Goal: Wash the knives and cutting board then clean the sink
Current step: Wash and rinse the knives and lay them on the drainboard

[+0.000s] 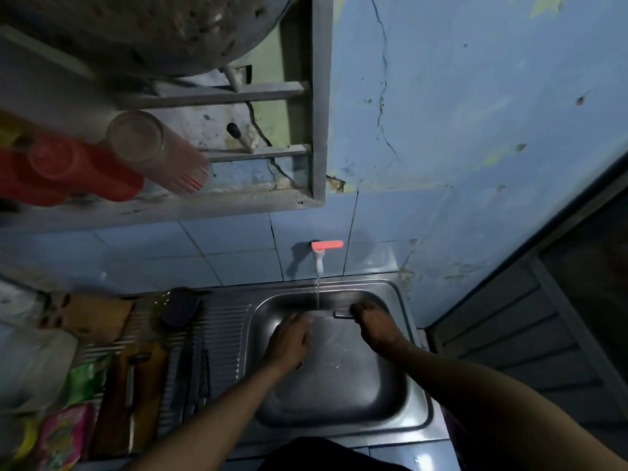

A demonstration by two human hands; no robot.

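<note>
right hand (372,326) hiding knife (341,314) handle, left packets (64,433) blurred

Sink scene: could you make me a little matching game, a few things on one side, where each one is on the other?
Things:
1. tap
2. right hand
3. cutting board
4. red cups

Places:
A. on the wall rack, upper left
B. on the tiled wall, water running
C. on the ribbed drainboard, left of the basin
D. in the basin, right of the stream

Pairs: 1-B, 2-D, 3-C, 4-A

Both arms fwd; left hand (289,338) fingers relaxed, right hand (375,326) curled.
</note>
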